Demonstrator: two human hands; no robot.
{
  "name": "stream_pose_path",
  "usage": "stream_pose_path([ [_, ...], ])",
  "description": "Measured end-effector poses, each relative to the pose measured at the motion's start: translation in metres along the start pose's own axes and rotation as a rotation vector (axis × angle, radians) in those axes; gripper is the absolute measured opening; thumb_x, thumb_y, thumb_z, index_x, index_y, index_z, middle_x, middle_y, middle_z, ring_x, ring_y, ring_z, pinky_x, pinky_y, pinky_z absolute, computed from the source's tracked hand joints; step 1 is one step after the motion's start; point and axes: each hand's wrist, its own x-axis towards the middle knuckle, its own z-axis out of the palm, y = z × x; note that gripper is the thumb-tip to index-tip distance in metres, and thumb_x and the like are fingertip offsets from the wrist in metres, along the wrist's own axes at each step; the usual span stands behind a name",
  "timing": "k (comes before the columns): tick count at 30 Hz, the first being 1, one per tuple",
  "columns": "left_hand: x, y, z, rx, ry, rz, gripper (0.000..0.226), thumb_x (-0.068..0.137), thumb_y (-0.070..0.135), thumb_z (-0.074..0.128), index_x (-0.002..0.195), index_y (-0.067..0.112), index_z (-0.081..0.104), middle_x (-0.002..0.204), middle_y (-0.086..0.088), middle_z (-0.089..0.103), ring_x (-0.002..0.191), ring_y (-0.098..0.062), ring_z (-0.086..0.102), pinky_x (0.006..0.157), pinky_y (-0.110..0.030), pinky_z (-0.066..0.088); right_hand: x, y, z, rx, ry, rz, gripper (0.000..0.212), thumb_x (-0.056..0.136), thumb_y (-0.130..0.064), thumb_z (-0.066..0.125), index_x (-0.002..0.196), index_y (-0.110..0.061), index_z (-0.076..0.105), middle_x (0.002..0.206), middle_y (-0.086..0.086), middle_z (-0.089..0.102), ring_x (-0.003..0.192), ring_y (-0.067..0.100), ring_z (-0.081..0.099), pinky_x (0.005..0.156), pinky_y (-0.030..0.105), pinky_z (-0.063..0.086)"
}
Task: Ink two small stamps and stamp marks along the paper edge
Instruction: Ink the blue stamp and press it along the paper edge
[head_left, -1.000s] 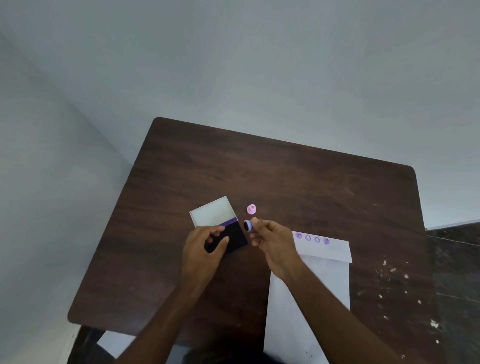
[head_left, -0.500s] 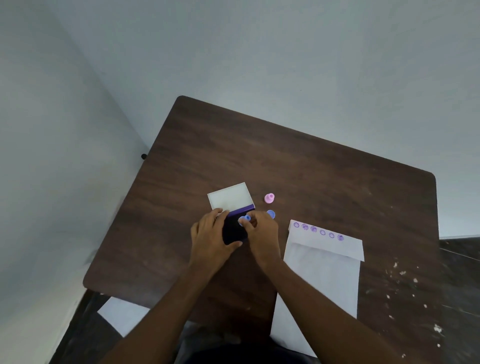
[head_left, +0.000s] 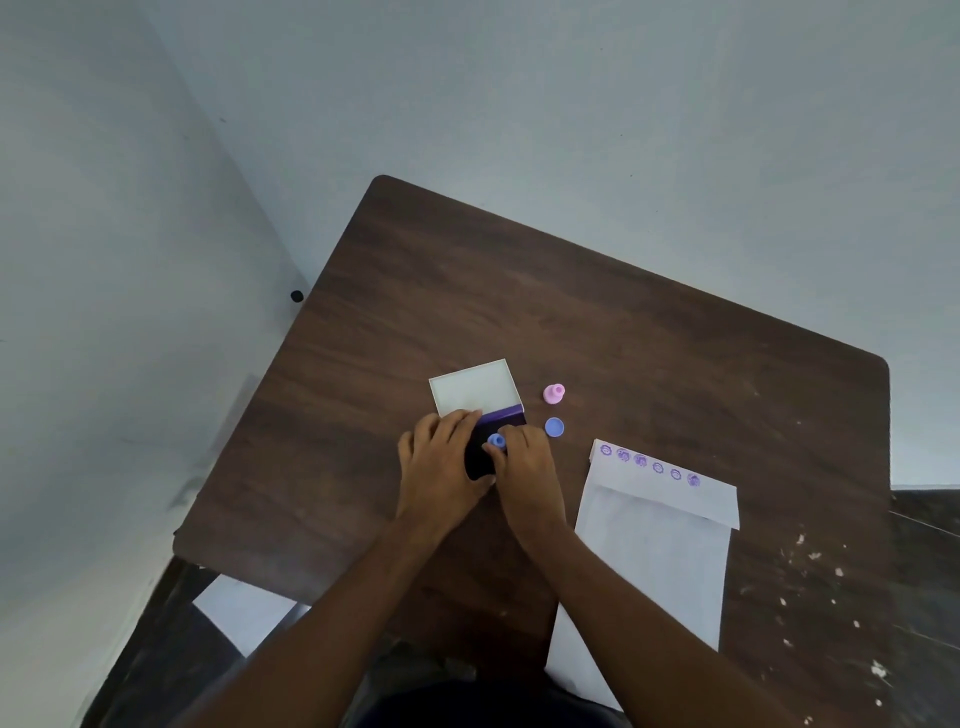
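My right hand (head_left: 524, 467) pinches a small blue stamp (head_left: 496, 441) and presses it down on the dark ink pad (head_left: 477, 457). My left hand (head_left: 439, 462) grips the pad's left side and holds it on the table. The pad's white lid (head_left: 474, 387) lies open behind it. A pink stamp (head_left: 554, 393) stands upright to the right of the lid. A blue cap (head_left: 555, 427) lies just below it. The white paper (head_left: 649, 561) lies to the right, with a row of several purple marks (head_left: 649, 464) along its folded top edge.
The dark wooden table (head_left: 623, 332) stands in a corner of grey walls. White specks dot its right side. Another white sheet (head_left: 244, 613) lies on the floor below the table's near left edge.
My right hand moved the blue stamp left onto the ink pad and pressed it down. The blue cap now lies in view. The camera view shifted.
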Motion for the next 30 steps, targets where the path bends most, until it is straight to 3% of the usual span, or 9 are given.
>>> stream_pose_path([
  [12,0.000,0.002,0.003,0.007,-0.001,-0.014,0.078,0.065,0.058,0.072,0.133,0.030,0.046,0.137,0.005,0.051,0.124,-0.022,0.041,0.102,-0.042,0.031,0.002,0.006,0.006,-0.103,0.050,-0.070,0.046,0.093,-0.018,0.058,0.135,-0.004,0.044,0.141,0.015,0.047,0.127,0.024,0.044,0.110,0.027,0.027],
  [22,0.001,0.001,0.005,-0.025,0.000,-0.030,0.080,0.062,0.055,0.077,0.131,0.028,0.048,0.135,0.003,0.054,0.124,-0.025,0.044,0.103,-0.045,0.033,0.007,0.008,0.008,-0.006,-0.004,0.008,0.049,0.093,-0.018,0.059,0.137,-0.006,0.040,0.145,0.013,0.043,0.130,0.024,0.041,0.111,0.028,0.025],
  [30,0.002,0.001,0.002,-0.012,0.012,-0.020,0.079,0.060,0.056,0.075,0.130,0.029,0.049,0.133,0.006,0.054,0.123,-0.022,0.042,0.101,-0.043,0.034,0.015,0.011,0.010,-0.230,0.053,-0.067,0.043,0.093,-0.024,0.059,0.133,-0.012,0.047,0.138,0.007,0.050,0.123,0.019,0.045,0.106,0.025,0.031],
])
